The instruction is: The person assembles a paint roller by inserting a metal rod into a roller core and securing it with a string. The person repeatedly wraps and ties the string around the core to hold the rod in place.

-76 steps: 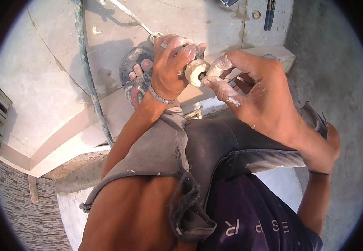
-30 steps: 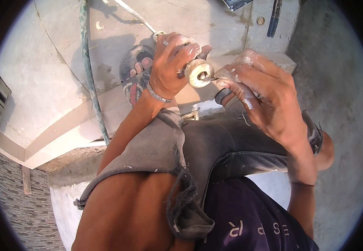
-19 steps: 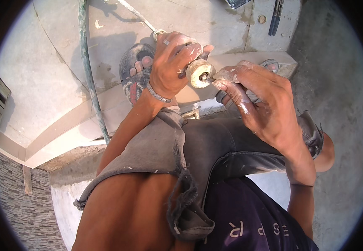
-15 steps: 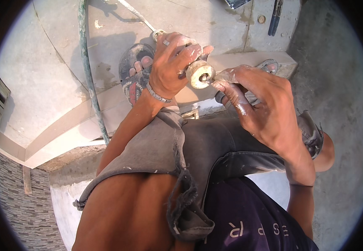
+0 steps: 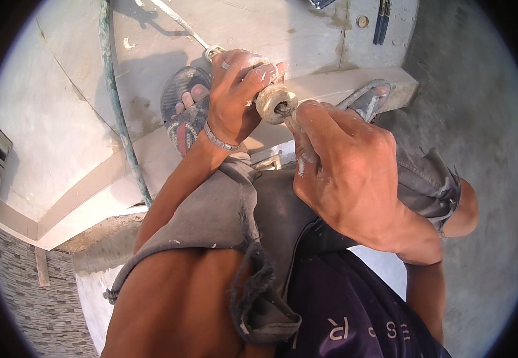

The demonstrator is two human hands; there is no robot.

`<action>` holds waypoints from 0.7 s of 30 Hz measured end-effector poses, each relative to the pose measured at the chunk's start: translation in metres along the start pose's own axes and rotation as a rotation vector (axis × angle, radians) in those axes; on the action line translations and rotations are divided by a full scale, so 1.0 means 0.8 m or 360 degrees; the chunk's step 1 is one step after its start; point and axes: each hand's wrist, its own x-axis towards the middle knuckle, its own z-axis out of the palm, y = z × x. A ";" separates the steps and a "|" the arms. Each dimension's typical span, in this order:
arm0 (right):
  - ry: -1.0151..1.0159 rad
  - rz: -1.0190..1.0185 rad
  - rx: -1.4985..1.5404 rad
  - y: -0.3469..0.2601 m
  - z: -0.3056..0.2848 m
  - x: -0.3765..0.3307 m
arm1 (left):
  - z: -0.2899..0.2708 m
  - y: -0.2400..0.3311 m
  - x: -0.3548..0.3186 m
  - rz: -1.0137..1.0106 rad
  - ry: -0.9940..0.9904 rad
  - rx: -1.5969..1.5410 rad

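My left hand (image 5: 238,89) is wrapped round the body of a dust-caked corded power tool, which looks like an angle grinder (image 5: 275,104). Its round, pale head faces up toward me, with a dark recess and a spindle at the centre. A white cord (image 5: 178,19) runs from its back end toward the upper left. Close against the head's right edge, my right hand (image 5: 345,167) has its thumb and fingers pinched together at the recess. Whatever lies between those fingertips is hidden. White paste or dust smears both hands.
My sandalled feet rest on a pale slab (image 5: 151,77) with a raised edge. A green hose (image 5: 114,89) crosses it at the left. A dark pen-like tool (image 5: 382,22) lies at the upper right. Grey floor (image 5: 473,119) spreads to the right, stone-patterned tiles (image 5: 32,298) lower left.
My right hand has turned over at the tool's head, its back now facing up and its fingertips nearer the recess. The left hand keeps its grip. The whole view has shifted slightly.
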 end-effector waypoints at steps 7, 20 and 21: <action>0.0070 -0.0229 0.0007 0.017 -0.007 0.003 | -0.005 0.011 0.014 -0.0177 0.0067 -0.0069; -0.0001 -0.0078 0.0212 0.006 -0.026 0.003 | -0.019 0.001 0.006 0.0021 -0.0072 0.0084; 0.0009 -0.0101 0.0198 0.007 -0.025 0.004 | -0.018 0.000 0.005 0.0014 -0.0077 0.0076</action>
